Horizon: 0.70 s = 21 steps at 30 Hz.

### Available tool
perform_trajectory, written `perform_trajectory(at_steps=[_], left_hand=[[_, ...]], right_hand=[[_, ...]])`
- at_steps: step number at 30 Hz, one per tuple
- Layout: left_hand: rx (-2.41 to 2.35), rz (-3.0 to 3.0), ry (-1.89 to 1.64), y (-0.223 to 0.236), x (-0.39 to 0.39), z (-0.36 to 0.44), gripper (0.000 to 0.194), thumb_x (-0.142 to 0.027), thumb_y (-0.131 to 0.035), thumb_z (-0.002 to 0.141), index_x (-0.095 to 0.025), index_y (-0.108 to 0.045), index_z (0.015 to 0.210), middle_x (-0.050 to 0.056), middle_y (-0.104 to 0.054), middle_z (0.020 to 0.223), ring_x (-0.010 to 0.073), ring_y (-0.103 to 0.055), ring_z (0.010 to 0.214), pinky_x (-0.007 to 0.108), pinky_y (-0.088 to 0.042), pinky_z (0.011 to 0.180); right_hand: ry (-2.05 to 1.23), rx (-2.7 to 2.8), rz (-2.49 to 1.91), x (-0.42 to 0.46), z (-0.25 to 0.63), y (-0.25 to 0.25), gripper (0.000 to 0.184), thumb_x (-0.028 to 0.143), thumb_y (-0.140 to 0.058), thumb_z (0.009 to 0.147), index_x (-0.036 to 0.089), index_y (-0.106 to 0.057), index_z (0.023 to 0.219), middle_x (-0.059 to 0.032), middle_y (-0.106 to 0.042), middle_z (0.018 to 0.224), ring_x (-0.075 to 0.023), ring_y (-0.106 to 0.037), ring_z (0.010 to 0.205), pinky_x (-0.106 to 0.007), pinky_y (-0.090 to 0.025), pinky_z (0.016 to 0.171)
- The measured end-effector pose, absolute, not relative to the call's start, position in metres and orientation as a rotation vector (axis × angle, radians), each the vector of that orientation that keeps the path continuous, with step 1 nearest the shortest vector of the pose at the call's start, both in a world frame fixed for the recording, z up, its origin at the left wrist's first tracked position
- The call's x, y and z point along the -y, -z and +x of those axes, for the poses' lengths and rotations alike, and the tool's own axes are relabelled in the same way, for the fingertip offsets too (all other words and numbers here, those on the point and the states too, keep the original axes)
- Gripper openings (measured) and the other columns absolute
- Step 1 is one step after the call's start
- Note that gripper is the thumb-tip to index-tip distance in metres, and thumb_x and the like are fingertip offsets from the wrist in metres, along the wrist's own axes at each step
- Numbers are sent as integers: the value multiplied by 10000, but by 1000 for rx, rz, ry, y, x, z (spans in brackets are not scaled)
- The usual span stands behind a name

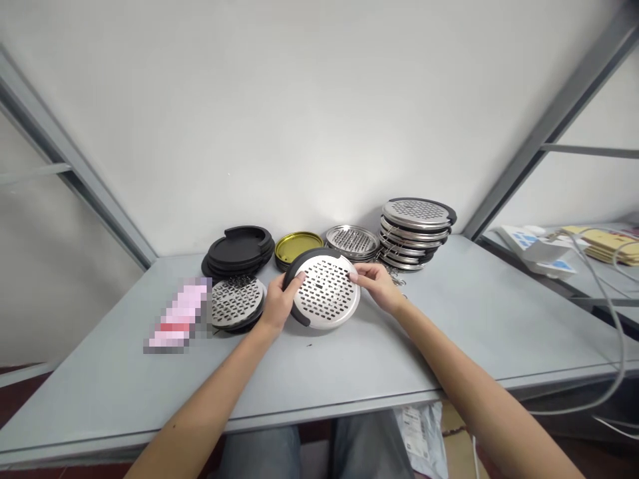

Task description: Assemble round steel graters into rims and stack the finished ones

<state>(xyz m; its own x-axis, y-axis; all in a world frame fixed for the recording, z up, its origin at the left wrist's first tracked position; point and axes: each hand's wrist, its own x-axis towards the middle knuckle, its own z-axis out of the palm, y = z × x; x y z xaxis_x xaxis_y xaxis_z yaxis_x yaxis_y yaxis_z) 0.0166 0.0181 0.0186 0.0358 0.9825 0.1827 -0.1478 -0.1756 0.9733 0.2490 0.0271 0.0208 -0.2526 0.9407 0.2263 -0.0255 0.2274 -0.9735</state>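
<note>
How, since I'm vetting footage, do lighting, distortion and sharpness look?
Head view: soft glow on the plain white wall; the grey metal post leans, suggesting wide-angle stretch; coarse mosaic hides a pink object; the held round, perforated silver metal disc looks fairly sharp.

I hold a round silver metal plate (327, 303) in front of me, pierced across its middle by rows of small slots, a curved black band (297, 263) around its left edge, its slotted face tilted toward me.
</note>
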Motion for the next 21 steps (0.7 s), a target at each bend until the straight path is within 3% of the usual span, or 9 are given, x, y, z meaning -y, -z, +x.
perform_trajectory(at_steps=[6,10,13,17,21], left_hand=[[-936,1414,-1331,-24,-14,18,366,-445,-584,843,-135,-637,1031,87,-700,997,252,-641,984,343,-512,862],[-981,1679,-1368,-28,-8,18,526,-430,-547,874,-183,-416,1319,121,-538,1321,262,-513,1226,386,-435,1018],[-1046,2055,-1373,-28,-4,16,775,-452,-631,806,-207,-244,1430,145,-358,1462,310,-350,1354,467,-330,1105],[-1058,2371,-1234,-27,-2,13,1102,-564,-761,626,-243,-134,1474,162,-193,1531,382,-207,1405,555,-267,1116],[-1124,2414,-1159,-26,-3,13,1192,-630,-774,560,-276,-104,1480,148,-105,1562,389,-161,1420,559,-260,1119]], right_hand=[[-1336,1301,-911,-31,249,-19,283,418,-728,719,155,-728,826,-44,-700,748,-165,-622,687,-300,-480,692],[-1375,1196,-940,-32,250,-20,298,444,-729,711,149,-706,744,-47,-691,707,-159,-612,632,-293,-484,639],[-1389,1136,-962,-32,251,-22,337,469,-735,693,141,-707,765,-73,-712,749,-183,-637,662,-317,-503,671],[-1398,1098,-983,-32,251,-25,367,492,-726,692,137,-711,782,-99,-727,786,-206,-655,696,-342,-515,703],[-1400,1079,-985,-33,251,-24,344,478,-728,700,143,-705,773,-86,-722,765,-198,-650,685,-337,-507,711]])
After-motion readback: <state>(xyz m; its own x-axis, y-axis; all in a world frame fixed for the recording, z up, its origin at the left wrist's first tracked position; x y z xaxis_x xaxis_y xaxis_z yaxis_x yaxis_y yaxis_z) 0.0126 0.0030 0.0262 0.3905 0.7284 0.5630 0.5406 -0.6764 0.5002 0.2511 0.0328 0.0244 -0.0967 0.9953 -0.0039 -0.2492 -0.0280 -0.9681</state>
